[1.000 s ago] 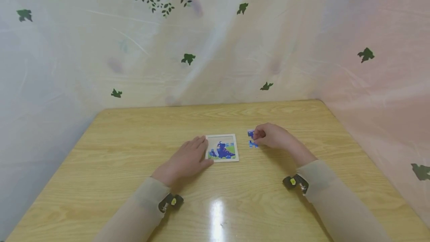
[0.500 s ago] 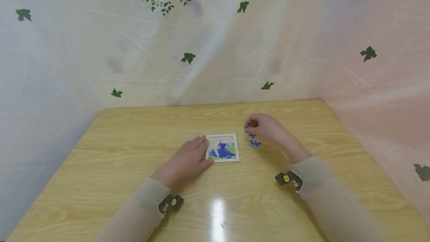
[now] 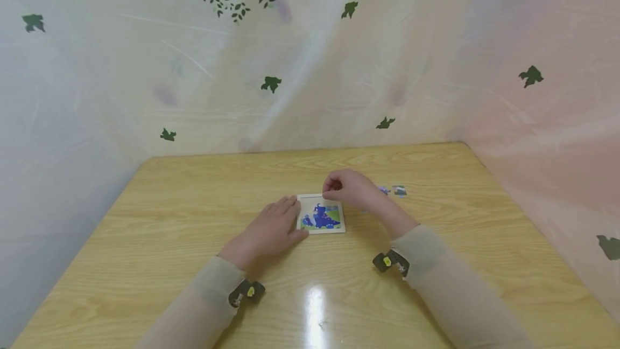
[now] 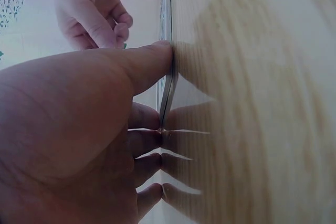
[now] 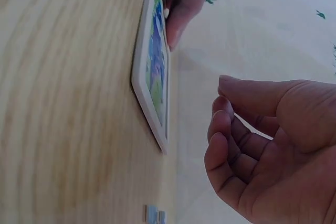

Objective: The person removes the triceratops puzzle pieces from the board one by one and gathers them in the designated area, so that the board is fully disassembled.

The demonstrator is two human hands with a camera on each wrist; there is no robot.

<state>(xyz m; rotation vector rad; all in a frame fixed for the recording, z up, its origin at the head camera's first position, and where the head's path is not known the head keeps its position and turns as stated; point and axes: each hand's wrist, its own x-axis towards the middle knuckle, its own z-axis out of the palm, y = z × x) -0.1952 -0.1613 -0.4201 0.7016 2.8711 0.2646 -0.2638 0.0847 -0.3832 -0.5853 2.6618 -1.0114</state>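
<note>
A small square jigsaw tray (image 3: 344, 218) with a pale frame lies flat on the table, a blue dinosaur picture (image 3: 322, 217) partly filling it. My left hand (image 3: 271, 225) rests along its left side, fingers nearly straight at the rim and thumb at the near left corner. Over the far right part of the tray hovers my right hand (image 3: 351, 187), with thumb and index fingertips together and the other fingers curled in. Whether a piece sits in this pinch I cannot tell; none shows in the right wrist view. The tray's far right corner is hidden behind that hand.
Two loose puzzle pieces, a purplish one (image 3: 383, 190) and a darker one (image 3: 399, 191), lie right of the tray, beyond the right forearm. Bluish pieces (image 5: 151, 214) also show at the bottom of the right wrist view. A leaf-printed curtain (image 3: 310, 69) hangs behind the wooden table (image 3: 218, 176).
My right hand has left the loose pieces, rising slightly away and then moving left over the tray. My left hand and the tray have stayed in place.
</note>
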